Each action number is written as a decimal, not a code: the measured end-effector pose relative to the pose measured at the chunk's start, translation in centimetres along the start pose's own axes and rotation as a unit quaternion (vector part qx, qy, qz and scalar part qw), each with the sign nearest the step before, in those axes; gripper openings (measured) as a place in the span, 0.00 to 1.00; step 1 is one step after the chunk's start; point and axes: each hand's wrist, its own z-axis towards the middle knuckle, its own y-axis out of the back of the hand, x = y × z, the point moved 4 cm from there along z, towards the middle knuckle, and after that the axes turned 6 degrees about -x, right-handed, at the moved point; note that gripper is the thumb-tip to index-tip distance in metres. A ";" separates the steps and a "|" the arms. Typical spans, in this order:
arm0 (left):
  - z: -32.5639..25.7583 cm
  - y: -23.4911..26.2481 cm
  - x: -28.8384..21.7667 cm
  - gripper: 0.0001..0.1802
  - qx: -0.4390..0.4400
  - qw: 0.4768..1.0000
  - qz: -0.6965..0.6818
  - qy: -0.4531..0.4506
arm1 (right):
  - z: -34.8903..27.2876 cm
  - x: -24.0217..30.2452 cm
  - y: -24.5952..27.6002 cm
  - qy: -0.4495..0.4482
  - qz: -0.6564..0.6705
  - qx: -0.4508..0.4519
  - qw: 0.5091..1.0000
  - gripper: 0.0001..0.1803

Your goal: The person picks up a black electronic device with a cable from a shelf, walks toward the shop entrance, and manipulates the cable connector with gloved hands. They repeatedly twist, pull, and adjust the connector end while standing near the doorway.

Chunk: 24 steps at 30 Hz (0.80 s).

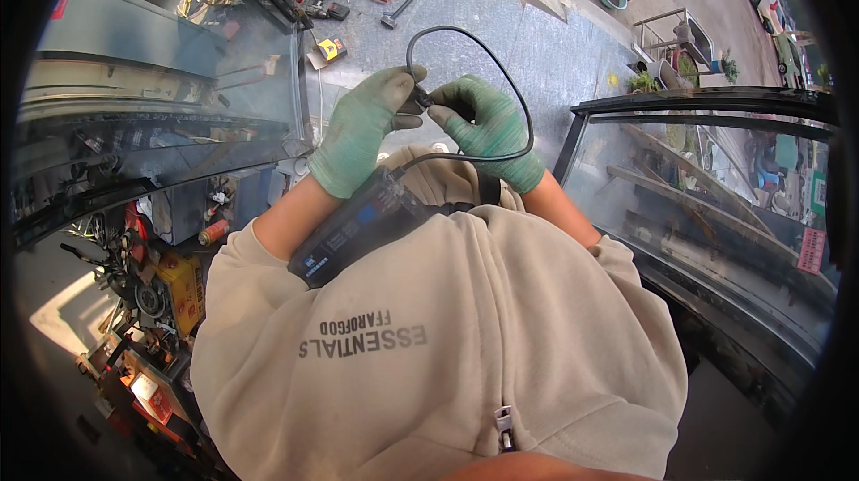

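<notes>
Between the two hands sits a small black connector (420,99); fingers partly cover it, so its exact pointing cannot be told. Left hand, green knit glove with grey coating (358,132): half-curled, thumb and fingers on the connector. Right hand, similarly gloved (488,127): thumb and index nearly pinched at the connector's near right side. Slim black cable (514,69) arches beyond both hands, crosses the right glove and returns to a black rectangular pack (358,226) beside the left wrist; pack's long axis slants, cable end forward-right, opposite end toward the left elbow. Beyond the hands: grey floor (474,11), grey metal hammer (398,11). Outward of each hand: black-framed glass panels (698,186).
</notes>
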 end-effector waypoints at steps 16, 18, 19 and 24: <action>1.6 0.4 2.3 0.09 0.080 0.981 0.168 -0.057 | -1.4 0.6 0.0 -0.170 0.361 0.084 0.913 0.25; 1.8 0.2 2.4 0.08 0.091 0.978 0.173 -0.075 | -1.7 1.4 0.3 -0.156 0.408 0.101 0.894 0.27; 1.9 0.0 2.4 0.09 0.095 0.976 0.178 -0.080 | -1.7 1.8 0.4 -0.145 0.435 0.112 0.882 0.27; 1.7 -1.4 2.0 0.13 0.085 0.978 0.156 -0.106 | -2.1 3.4 0.9 -0.136 0.417 0.115 0.891 0.29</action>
